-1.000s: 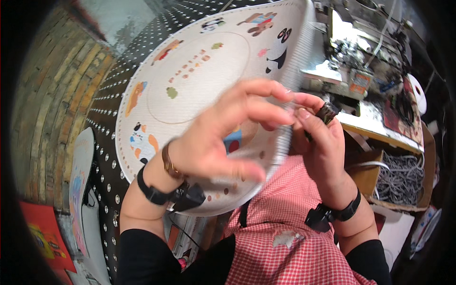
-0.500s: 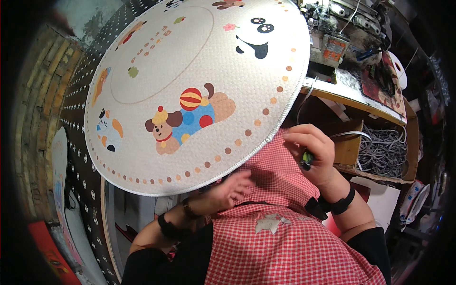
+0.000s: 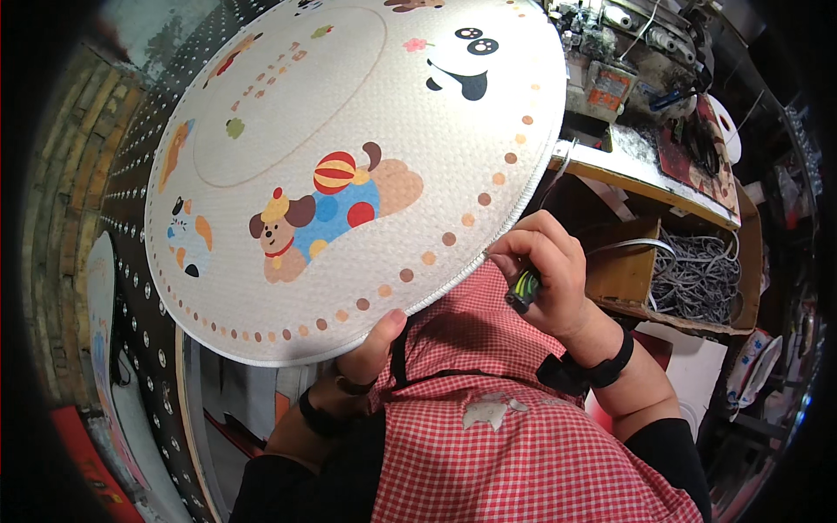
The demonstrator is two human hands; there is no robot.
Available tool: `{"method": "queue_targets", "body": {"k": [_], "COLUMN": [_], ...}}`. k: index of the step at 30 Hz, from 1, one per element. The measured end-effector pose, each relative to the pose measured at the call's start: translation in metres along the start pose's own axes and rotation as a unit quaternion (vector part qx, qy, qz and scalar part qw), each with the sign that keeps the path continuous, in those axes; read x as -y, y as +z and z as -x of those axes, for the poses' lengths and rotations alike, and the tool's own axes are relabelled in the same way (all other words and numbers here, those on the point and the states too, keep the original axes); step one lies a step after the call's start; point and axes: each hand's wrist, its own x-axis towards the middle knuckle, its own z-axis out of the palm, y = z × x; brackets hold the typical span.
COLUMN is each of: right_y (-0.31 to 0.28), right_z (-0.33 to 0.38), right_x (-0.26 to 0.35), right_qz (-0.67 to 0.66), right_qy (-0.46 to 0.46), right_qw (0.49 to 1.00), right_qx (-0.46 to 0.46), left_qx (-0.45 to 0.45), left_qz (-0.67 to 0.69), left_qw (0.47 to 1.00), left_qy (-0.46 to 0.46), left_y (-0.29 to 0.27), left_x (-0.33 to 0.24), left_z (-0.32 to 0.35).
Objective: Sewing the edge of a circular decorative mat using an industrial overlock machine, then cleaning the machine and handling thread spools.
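The mat — round, pale, printed with animals — spreads over the dark studded surface, its near edge above the checked apron. The hands are apart, both at that edge. The left hand grips it, thumb on top, fingers hidden beneath. The right hand is curled round a black-and-green tool, its fingertips at the mat's white rim. Farther right, grey cord lies heaped in a box.
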Motion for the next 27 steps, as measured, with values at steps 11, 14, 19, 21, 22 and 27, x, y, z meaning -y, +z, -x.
{"method": "queue_targets", "body": {"k": [11, 14, 19, 21, 22, 27], "right_y": [-0.001, -0.003, 0.003, 0.005, 0.007, 0.005], "right_z": [0.008, 0.012, 0.007, 0.004, 0.004, -0.006], "right_x": [0.004, 0.001, 0.001, -0.001, -0.002, 0.0], "right_qz": [-0.041, -0.021, -0.074, -0.055, -0.055, -0.057], "right_qy": [-0.016, -0.036, -0.005, -0.054, -0.041, -0.075], "right_qw": [0.998, 0.997, 0.994, 0.995, 0.996, 0.993], "right_qx": [-0.05, -0.061, -0.08, -0.056, -0.053, -0.072], "left_qx": [0.069, 0.075, 0.151, 0.214, 0.265, 0.519], "left_qz": [0.017, 0.001, -0.072, -0.13, -0.152, -0.319], "left_qw": [0.997, 0.997, 0.986, 0.968, 0.95, 0.788], "left_qy": [-0.01, -0.016, -0.023, -0.022, -0.058, -0.085], "left_y": [0.002, 0.001, -0.017, -0.019, -0.005, 0.005], "left_x": [-0.003, -0.007, -0.006, -0.008, -0.021, -0.091], "left_z": [-0.005, -0.001, -0.004, 0.0, 0.005, 0.007]}}
